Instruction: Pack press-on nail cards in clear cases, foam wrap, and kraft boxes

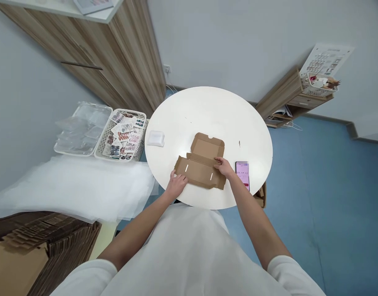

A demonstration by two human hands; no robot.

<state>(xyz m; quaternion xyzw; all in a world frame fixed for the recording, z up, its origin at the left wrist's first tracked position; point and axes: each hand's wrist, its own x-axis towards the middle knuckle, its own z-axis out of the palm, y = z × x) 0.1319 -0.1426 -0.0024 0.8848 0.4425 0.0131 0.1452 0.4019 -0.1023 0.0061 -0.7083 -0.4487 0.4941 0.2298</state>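
Observation:
A brown cardboard mailer box [201, 170], partly unfolded, lies on the round white table [207, 111] in front of me. Its lid panel [205, 147] spreads out away from me, and two short white strips show on the nearer panel. My left hand [177, 185] grips the near left corner, fingers bent over the edge. At the right side, my right hand [223, 166] holds the side flap by the fold between the panels. Parts of the fingertips are hidden by the cardboard.
A phone [242, 174] with a running timer lies right of the box. On the table's left is a small white stack [156, 138]. Further left stand a basket of nail-like sets [124, 137], a basket of clear bags [84, 129], white sheets [74, 185] and stacked flat cardboard [62, 250].

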